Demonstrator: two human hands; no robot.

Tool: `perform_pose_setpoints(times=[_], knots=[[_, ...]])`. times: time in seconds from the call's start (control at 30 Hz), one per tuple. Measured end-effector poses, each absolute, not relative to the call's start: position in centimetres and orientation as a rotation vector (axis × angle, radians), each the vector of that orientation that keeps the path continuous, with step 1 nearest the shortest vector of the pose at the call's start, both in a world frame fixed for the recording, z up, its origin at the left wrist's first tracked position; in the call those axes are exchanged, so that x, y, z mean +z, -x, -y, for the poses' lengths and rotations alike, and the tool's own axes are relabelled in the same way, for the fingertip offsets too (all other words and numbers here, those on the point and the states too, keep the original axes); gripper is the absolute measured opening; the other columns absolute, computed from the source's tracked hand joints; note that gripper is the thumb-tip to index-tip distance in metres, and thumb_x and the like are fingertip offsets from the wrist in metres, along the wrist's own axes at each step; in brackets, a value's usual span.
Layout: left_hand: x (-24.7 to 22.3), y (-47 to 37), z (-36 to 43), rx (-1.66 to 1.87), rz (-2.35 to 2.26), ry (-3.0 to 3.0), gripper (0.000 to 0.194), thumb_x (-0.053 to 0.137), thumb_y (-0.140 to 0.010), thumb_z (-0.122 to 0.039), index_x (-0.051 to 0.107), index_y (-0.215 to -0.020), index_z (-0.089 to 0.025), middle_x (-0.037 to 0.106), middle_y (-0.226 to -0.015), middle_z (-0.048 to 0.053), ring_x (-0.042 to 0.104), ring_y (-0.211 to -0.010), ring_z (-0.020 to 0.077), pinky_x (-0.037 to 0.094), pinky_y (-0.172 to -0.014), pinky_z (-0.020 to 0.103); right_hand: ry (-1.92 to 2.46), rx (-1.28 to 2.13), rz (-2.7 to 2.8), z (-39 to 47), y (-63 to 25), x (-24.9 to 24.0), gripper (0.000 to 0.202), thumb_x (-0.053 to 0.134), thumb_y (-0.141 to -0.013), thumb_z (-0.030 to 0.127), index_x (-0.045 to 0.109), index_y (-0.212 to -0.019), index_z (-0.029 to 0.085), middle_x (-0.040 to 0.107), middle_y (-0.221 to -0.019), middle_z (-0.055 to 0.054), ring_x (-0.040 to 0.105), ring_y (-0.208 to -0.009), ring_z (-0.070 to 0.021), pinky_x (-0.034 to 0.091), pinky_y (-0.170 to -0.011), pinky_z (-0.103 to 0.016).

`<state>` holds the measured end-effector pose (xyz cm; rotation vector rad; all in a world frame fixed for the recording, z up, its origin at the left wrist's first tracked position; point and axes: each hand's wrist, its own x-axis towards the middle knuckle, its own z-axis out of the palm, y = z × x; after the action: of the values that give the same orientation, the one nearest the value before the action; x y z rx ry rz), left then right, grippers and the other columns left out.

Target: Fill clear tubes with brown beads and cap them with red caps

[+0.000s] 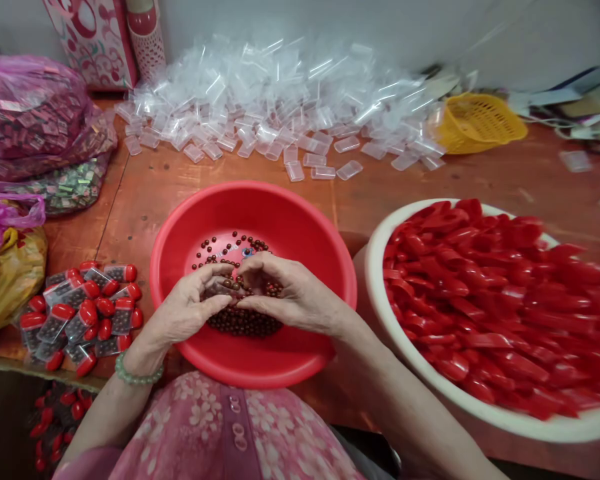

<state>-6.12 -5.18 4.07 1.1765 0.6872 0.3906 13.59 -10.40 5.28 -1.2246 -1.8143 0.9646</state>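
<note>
Head view: over the red basin [305, 227] — near the counter's [380, 180] front edge — the left hand [193, 308] grips a clear case [220, 288] above brown beads [245, 323]; the right hand [295, 293] curves beside it, hold unclear.

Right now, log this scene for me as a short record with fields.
Left hand: curled over the red basin, grip unclear
Right hand: facing the left, fingers curled; grip unclear
In red basin: small dark-brown balls
Left of basin: ball-filled clear cases with red caps
Right: white basin heaped with red plastic pieces
Beyond: loose clear plastic cases, yellow basket
</note>
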Motion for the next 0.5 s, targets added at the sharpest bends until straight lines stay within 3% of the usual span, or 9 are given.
perform_pose_setpoints(times=[0.1, 0.2, 0.33, 0.5], knots=[[4.2, 6.1, 5.2, 0.429, -0.652, -1.204, 0.045, 0.066, -0.080, -0.021, 0.057, -0.124, -0.015, 0.067, -0.119, 0.011, 0.062, -0.114, 0.0233, 0.045, -0.101, 0.037, 1.143, 0.875, 1.908, 10.1, -13.1, 5.4, 0.024, 0.067, -0.087, 0.023, 0.057, -0.109, 0.019, 0.062, -0.089, -0.003, 0.054, -0.075, -0.0126, 0.045, -0.069, -0.026], [4.2, 6.2, 5.3, 0.426, -0.685, -1.191, 0.049, 0.069, -0.078, -0.021, 0.056, -0.125, -0.016, 0.065, -0.124, 0.011, 0.060, -0.117, 0.0239, 0.043, -0.103, 0.038, 1.095, 0.804, 1.936, 10.0, -12.9, 5.1, 0.012, 0.065, -0.089, 0.023, 0.060, -0.100, 0.019, 0.062, -0.088, -0.003, 0.055, -0.081, -0.0143, 0.045, -0.072, -0.028], [4.2, 6.3, 5.4, 0.425, -0.716, -1.141, 0.054, 0.069, -0.080, -0.023, 0.053, -0.131, -0.017, 0.067, -0.119, 0.010, 0.062, -0.111, 0.0217, 0.046, -0.099, 0.035, 1.117, 0.823, 1.881, 10.4, -12.8, 4.5, 0.014, 0.065, -0.088, 0.021, 0.054, -0.079, 0.018, 0.057, -0.077, 0.000, 0.052, -0.072, -0.0115, 0.043, -0.067, -0.024], [3.9, 6.5, 5.2, 0.466, -0.691, -1.080, 0.050, 0.071, -0.077, -0.017, 0.059, -0.126, -0.017, 0.067, -0.121, 0.009, 0.063, -0.110, 0.0190, 0.049, -0.095, 0.032, 1.226, 0.838, 1.828, 11.3, -13.0, 6.0, 0.012, 0.067, -0.086, 0.024, 0.056, -0.085, 0.019, 0.058, -0.074, 0.002, 0.052, -0.065, -0.0103, 0.043, -0.063, -0.023]])
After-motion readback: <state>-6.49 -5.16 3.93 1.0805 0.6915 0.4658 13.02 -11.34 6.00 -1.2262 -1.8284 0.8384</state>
